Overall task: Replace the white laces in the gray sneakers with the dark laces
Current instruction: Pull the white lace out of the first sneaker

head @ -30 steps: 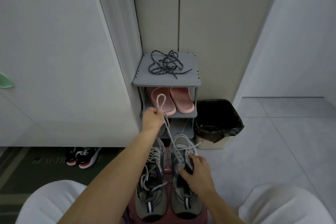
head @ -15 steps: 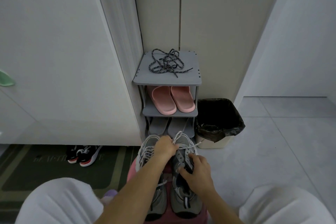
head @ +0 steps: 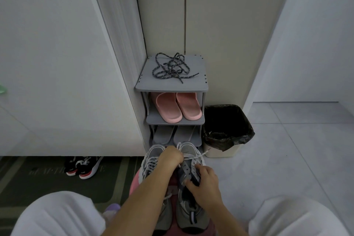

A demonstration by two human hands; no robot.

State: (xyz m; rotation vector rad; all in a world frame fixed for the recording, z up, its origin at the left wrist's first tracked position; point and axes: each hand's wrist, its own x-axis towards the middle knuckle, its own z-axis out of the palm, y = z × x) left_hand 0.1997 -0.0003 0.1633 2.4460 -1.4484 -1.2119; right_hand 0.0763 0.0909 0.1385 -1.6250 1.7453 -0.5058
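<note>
Two gray sneakers stand side by side on a pink stool (head: 134,184) between my knees. My left hand (head: 171,156) pinches the white lace (head: 193,157) over the toe end of the right sneaker (head: 188,149). My right hand (head: 206,186) grips that shoe's tongue and upper. The left sneaker (head: 151,157) is still fully laced in white. The dark laces (head: 171,68) lie in a loose tangle on top of the gray shoe rack (head: 195,85).
Pink slippers (head: 178,106) and gray slippers (head: 172,134) fill the rack's lower shelves. A bin with a black liner (head: 228,130) stands right of the rack. Black-and-red shoes (head: 84,165) sit on a dark mat (head: 47,178) at left. Gray tiled floor (head: 297,149) lies to the right.
My left hand came down from in front of the rack's middle shelf, where it held a long loop of white lace, to the right sneaker's toe. The right hand stayed on the shoe.
</note>
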